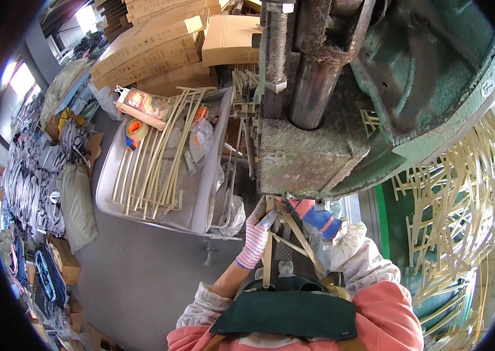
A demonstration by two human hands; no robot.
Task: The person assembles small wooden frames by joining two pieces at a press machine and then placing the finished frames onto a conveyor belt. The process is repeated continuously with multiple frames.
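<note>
My left hand [255,235], in a striped pink and blue glove with grey fingertips, is closed around the upper end of a beige flat-barred frame [268,260]. Its bars spread downward toward my lap, one slanting to the right and a thinner one crossing between. My right hand [316,219], in a blue and pink glove, is by the top of the slanting bar, just under the press head [312,158]. The machine partly hides its fingers, so its grip does not show. The frame's top end meets the underside of the press head.
A grey plastic tub [200,205] on a wheeled stand holds beige frames, a tape roll [136,130] and a small box. Many beige frames [464,193] are heaped at the right. Cardboard boxes [148,58] are stacked behind. The green press body [423,88] fills the upper right.
</note>
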